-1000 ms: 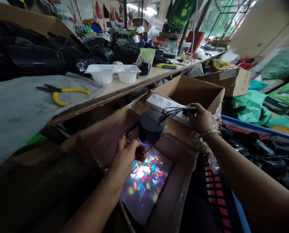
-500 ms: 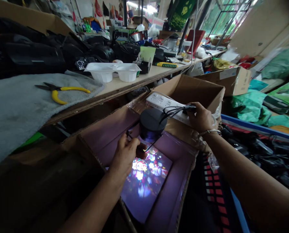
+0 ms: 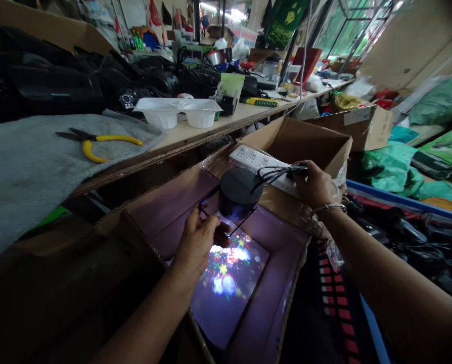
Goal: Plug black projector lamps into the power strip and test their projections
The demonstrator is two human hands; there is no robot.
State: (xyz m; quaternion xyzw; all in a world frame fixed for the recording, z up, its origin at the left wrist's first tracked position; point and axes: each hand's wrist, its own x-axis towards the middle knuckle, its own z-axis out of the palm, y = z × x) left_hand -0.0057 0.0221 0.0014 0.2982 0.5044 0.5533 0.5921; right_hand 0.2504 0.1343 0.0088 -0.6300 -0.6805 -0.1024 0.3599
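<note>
A round black projector lamp hangs over an open cardboard box, held by its thin bracket in my left hand. Coloured star and ball shapes of light fall on the pale sheet at the bottom of the box. My right hand is closed around the bundled black cable of the lamp, at the right end of a white power strip. Whatever plug its fingers may hold is hidden.
Yellow-handled pliers lie on a grey cloth at the left. A white plastic tray stands at the workbench edge. On the right is a red and blue crate with black devices. Another cardboard box sits behind.
The light pattern on the sheet has shifted and looks different, with a yellow star and a round ball now showing. Both hands and the lamp are almost unmoved.
</note>
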